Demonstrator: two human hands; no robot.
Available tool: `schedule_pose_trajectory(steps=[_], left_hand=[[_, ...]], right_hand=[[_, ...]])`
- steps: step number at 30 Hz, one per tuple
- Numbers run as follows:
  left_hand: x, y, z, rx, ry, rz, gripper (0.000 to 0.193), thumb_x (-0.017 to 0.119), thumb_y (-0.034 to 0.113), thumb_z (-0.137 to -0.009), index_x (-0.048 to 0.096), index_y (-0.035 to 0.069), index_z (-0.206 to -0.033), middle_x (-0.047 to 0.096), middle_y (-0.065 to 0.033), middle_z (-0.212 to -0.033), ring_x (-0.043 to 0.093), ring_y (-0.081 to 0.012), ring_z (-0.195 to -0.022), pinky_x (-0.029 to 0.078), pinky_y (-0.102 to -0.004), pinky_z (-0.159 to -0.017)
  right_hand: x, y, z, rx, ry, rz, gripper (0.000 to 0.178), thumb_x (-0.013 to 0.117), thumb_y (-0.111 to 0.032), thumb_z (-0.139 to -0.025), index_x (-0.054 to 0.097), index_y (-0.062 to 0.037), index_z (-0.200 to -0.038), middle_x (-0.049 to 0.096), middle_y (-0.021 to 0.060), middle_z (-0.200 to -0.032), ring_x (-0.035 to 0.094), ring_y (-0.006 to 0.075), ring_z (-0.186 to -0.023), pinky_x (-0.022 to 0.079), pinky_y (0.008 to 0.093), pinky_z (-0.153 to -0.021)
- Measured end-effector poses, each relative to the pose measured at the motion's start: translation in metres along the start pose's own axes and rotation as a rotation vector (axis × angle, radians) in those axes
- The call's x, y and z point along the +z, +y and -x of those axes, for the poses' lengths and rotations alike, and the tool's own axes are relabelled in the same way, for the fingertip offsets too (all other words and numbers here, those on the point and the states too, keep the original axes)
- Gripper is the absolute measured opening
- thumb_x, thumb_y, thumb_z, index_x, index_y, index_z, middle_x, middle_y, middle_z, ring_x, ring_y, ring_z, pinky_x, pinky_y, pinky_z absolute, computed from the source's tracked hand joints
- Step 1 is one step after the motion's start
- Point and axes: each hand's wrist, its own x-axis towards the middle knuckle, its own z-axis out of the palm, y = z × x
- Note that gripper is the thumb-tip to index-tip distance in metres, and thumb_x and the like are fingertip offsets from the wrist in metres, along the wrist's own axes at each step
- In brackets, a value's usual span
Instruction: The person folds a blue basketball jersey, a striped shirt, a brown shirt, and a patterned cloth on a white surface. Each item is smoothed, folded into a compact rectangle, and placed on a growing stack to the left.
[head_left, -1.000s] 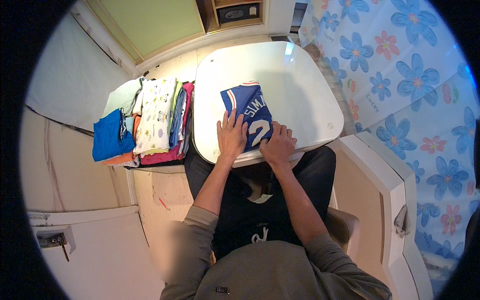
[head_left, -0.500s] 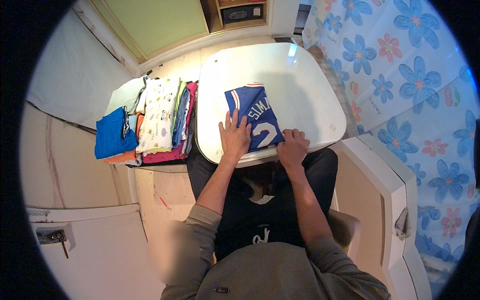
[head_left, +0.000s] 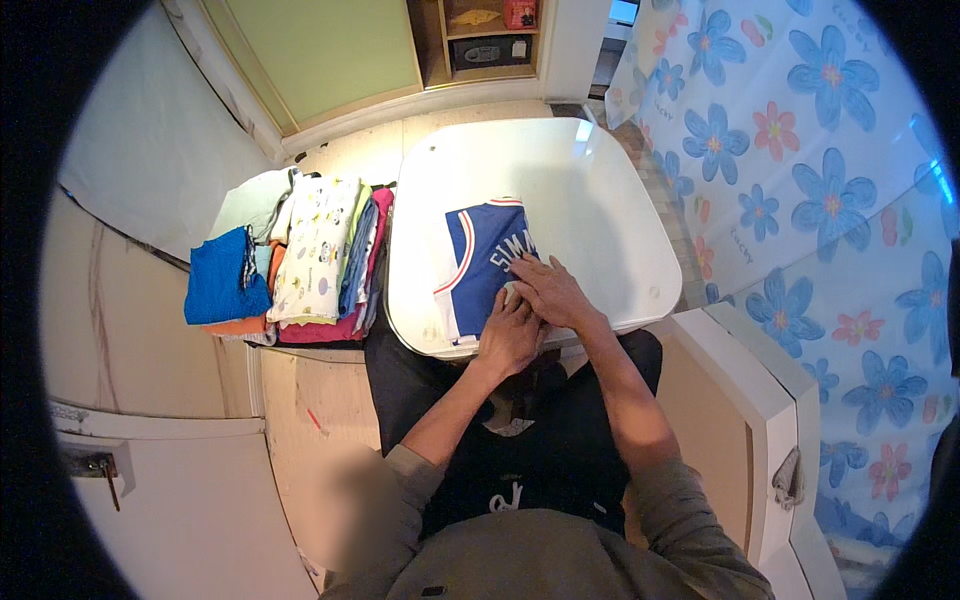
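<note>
A blue sports jersey (head_left: 482, 262) with white lettering and white-and-red trim lies folded on a white, round-cornered table (head_left: 430, 180). My right hand (head_left: 554, 293) rests over its right part, fingers stretched out toward the lettering. Just below, my left hand (head_left: 512, 337) has its fingers bent around the jersey's near right edge. The two hands overlap slightly, and together they cover the jersey's lower right part and most of its number.
Left of the table stand piles of folded clothes (head_left: 318, 240), with a bright blue garment (head_left: 228, 278) at the outer side. A white cabinet-like piece (head_left: 735, 400) stands at right, before a flowered curtain (head_left: 780, 220). A white door (head_left: 180, 500) is at lower left.
My left hand has slid right from the jersey's left part to its near right edge. My right hand has left that edge and now lies on top. More white trim shows at left.
</note>
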Motion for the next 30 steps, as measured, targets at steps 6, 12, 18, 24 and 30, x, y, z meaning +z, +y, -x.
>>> schedule_pose_trajectory(steps=[6, 12, 18, 24, 30], left_hand=[[-0.008, 0.008, 0.000, 0.030, -0.041, -0.030, 0.051, 0.054, 0.038, -0.101, 0.056, 0.007, -0.141, 0.046, -0.0139, -0.155, 0.032, -0.0371, -0.150, 0.024, -0.0600, -0.121], [-0.008, 0.006, 0.001, 0.040, -0.023, -0.070, 0.049, 0.051, 0.039, -0.103, 0.057, 0.009, -0.142, 0.040, -0.0094, -0.161, 0.027, -0.0346, -0.153, 0.020, -0.0593, -0.122], [-0.010, -0.003, 0.004, -0.018, 0.101, 0.102, 0.038, 0.059, 0.028, -0.100, 0.063, 0.007, -0.131, 0.045, -0.0132, -0.156, 0.036, -0.0383, -0.147, 0.028, -0.0610, -0.117], [-0.074, -0.020, 0.026, -0.698, 0.484, 0.117, 0.038, 0.071, 0.016, -0.088, 0.065, 0.003, -0.123, 0.065, -0.0213, -0.111, 0.065, -0.0418, -0.104, 0.054, -0.0500, -0.086], [-0.077, -0.023, 0.030, -0.908, 0.169, 0.264, 0.060, 0.075, 0.020, -0.086, 0.052, 0.006, -0.140, 0.064, -0.0274, -0.104, 0.067, -0.0474, -0.089, 0.055, -0.0544, -0.079]], right_hand=[[0.017, 0.023, -0.056, 0.076, -0.059, 0.283, 0.060, 0.042, -0.047, -0.106, 0.039, -0.0162, -0.158, 0.026, 0.0078, -0.168, 0.020, 0.0274, -0.157, 0.011, 0.0622, -0.124], [0.005, 0.025, -0.102, 0.140, -0.071, 0.352, 0.062, 0.038, -0.055, -0.105, 0.034, -0.0264, -0.160, 0.020, 0.0015, -0.170, 0.015, 0.0296, -0.157, 0.009, 0.0627, -0.125], [0.010, 0.022, -0.115, 0.198, -0.084, 0.421, 0.065, 0.046, -0.056, -0.102, 0.035, -0.0274, -0.159, 0.017, 0.0057, -0.171, 0.016, 0.0339, -0.157, 0.015, 0.0656, -0.122], [0.003, 0.013, -0.060, 0.518, 0.341, 0.107, 0.064, 0.064, -0.036, -0.097, 0.043, -0.0111, -0.152, 0.046, 0.0182, -0.152, 0.044, 0.0409, -0.140, 0.041, 0.0574, -0.110], [-0.001, -0.069, -0.008, 0.821, 0.130, 0.156, 0.065, 0.072, -0.034, -0.091, 0.048, -0.0090, -0.146, 0.061, 0.0208, -0.129, 0.062, 0.0373, -0.117, 0.055, 0.0540, -0.089]])
